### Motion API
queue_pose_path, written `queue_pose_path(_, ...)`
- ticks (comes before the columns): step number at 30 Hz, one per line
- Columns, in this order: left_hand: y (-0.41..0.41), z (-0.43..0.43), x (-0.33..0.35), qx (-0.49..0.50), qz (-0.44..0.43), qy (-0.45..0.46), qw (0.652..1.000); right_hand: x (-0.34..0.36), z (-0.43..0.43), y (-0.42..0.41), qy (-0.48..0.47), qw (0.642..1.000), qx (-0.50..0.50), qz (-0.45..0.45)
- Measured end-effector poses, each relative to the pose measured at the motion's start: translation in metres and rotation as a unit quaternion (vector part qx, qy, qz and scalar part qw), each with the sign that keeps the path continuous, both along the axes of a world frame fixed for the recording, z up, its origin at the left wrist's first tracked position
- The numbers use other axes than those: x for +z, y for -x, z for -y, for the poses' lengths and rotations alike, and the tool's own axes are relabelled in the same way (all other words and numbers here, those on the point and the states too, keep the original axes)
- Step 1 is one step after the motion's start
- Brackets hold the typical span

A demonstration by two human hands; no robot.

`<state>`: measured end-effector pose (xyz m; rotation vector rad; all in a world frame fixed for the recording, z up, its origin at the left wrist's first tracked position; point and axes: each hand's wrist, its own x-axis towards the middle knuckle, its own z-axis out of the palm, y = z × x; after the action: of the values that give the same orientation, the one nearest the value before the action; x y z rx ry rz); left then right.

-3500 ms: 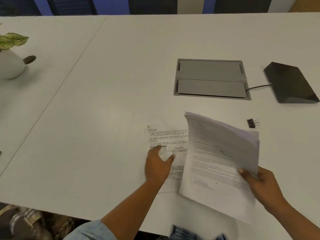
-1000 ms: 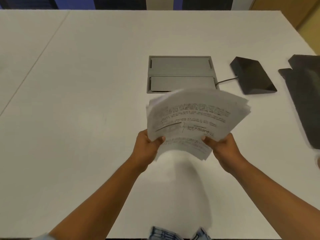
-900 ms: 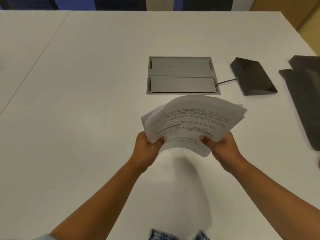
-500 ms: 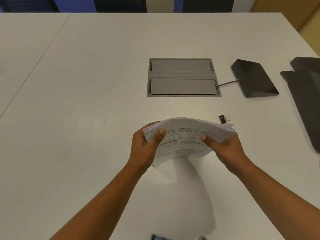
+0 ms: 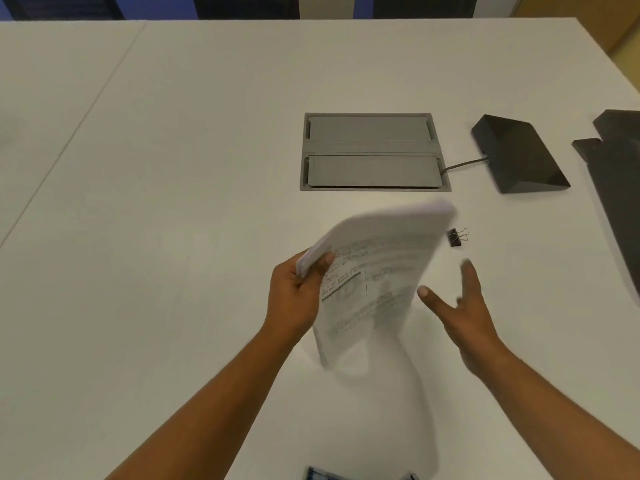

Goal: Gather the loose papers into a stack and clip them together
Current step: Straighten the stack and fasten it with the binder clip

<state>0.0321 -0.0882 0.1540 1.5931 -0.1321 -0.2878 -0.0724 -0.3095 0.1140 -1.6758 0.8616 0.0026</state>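
Observation:
A stack of printed white papers [image 5: 374, 275] is held up over the white table [image 5: 173, 168], tilted and motion-blurred. My left hand [image 5: 294, 296] grips the stack's left edge, thumb on the front sheet. My right hand [image 5: 467, 306] is off the papers, just to their right, fingers spread and straight, holding nothing. A small black binder clip [image 5: 456, 236] lies on the table beyond my right hand, close to the stack's upper right corner.
A grey recessed cable hatch [image 5: 374, 152] is set in the table behind the papers. A black wedge-shaped device [image 5: 517, 155] with a cord sits to its right. A dark flat object [image 5: 620, 188] lies at the right edge.
Both hands held the stack half a second ago. Now my right hand has let go and moved right with fingers spread, while my left hand tilts the stack upward.

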Motion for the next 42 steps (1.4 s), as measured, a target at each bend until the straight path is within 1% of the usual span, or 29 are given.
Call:
queue_pose_path(1, -0.001, 0.000, -0.001, 0.048, -0.039, 0.032, 0.998, -0.004, -0.005, 0.006, -0.040, 0.998, -0.041, -0.025)
queue_pose_path(2, -0.002, 0.000, -0.003, 0.092, -0.089, 0.070, 0.989, -0.010, -0.010, 0.014, -0.096, 0.993, -0.066, -0.025)
queue_pose_path(3, -0.003, 0.000, -0.005, 0.122, -0.136, 0.108, 0.977, -0.016, -0.014, 0.021, -0.165, 0.983, -0.077, -0.002)
queue_pose_path(5, -0.002, -0.001, -0.010, 0.152, -0.204, 0.176, 0.951, -0.023, -0.023, 0.030, -0.321, 0.943, -0.074, 0.049)
queue_pose_path(6, 0.001, -0.002, -0.012, 0.160, -0.226, 0.209, 0.938, -0.022, -0.028, 0.032, -0.372, 0.923, -0.072, 0.061)
queue_pose_path(7, 0.003, -0.003, -0.015, 0.165, -0.243, 0.238, 0.926, -0.020, -0.032, 0.032, -0.393, 0.915, -0.067, 0.070)
queue_pose_path(8, 0.007, -0.005, -0.019, 0.162, -0.257, 0.261, 0.916, -0.020, -0.033, 0.032, -0.391, 0.915, -0.062, 0.080)
queue_pose_path(10, 0.011, -0.014, -0.028, 0.131, -0.273, 0.292, 0.907, -0.018, -0.029, 0.027, -0.354, 0.928, -0.062, 0.100)
queue_pose_path(13, 0.006, -0.036, -0.044, 0.043, -0.262, 0.319, 0.910, -0.011, -0.008, 0.021, -0.250, 0.961, -0.065, 0.097)
queue_pose_path(15, -0.003, -0.050, -0.052, -0.024, -0.254, 0.309, 0.916, -0.008, 0.011, 0.021, -0.192, 0.976, -0.045, 0.093)
queue_pose_path(16, -0.010, -0.056, -0.054, -0.055, -0.246, 0.279, 0.927, -0.007, 0.019, 0.020, -0.169, 0.981, -0.028, 0.094)
queue_pose_path(18, -0.022, -0.063, -0.057, -0.104, -0.211, 0.165, 0.958, -0.006, 0.030, 0.018, -0.132, 0.986, 0.001, 0.103)
queue_pose_path(19, -0.028, -0.062, -0.055, -0.122, -0.186, 0.101, 0.970, -0.004, 0.032, 0.015, -0.116, 0.988, 0.014, 0.105)
queue_pose_path(20, -0.030, -0.058, -0.056, -0.129, -0.167, 0.057, 0.976, -0.005, 0.034, 0.012, -0.102, 0.989, 0.027, 0.102)
queue_pose_path(21, -0.035, -0.052, -0.053, -0.131, -0.144, 0.035, 0.980, -0.004, 0.035, 0.007, -0.092, 0.990, 0.038, 0.104)
queue_pose_path(22, -0.035, -0.048, -0.054, -0.127, -0.128, 0.032, 0.983, -0.007, 0.034, 0.004, -0.090, 0.989, 0.050, 0.106)
queue_pose_path(25, -0.040, -0.040, -0.052, -0.102, -0.065, 0.049, 0.991, -0.008, 0.034, -0.006, -0.095, 0.986, 0.051, 0.125)
queue_pose_path(27, -0.038, -0.036, -0.057, -0.100, -0.036, 0.046, 0.993, -0.011, 0.035, -0.008, -0.096, 0.986, 0.048, 0.126)
queue_pose_path(32, -0.027, -0.035, -0.075, -0.081, -0.040, 0.006, 0.996, -0.030, 0.037, -0.005, -0.088, 0.989, 0.041, 0.111)
queue_pose_path(35, -0.020, -0.039, -0.082, -0.082, -0.027, -0.032, 0.996, -0.040, 0.036, 0.000, -0.067, 0.991, 0.055, 0.099)
queue_pose_path(37, -0.017, -0.042, -0.083, -0.076, -0.012, -0.053, 0.996, -0.042, 0.034, 0.003, -0.049, 0.992, 0.054, 0.106)
queue_pose_path(39, -0.017, -0.043, -0.084, -0.066, -0.002, -0.061, 0.996, -0.040, 0.034, 0.002, -0.037, 0.991, 0.041, 0.121)
queue_pose_path(42, -0.020, -0.042, -0.083, -0.065, 0.004, -0.060, 0.996, -0.042, 0.035, -0.002, -0.021, 0.991, 0.053, 0.122)
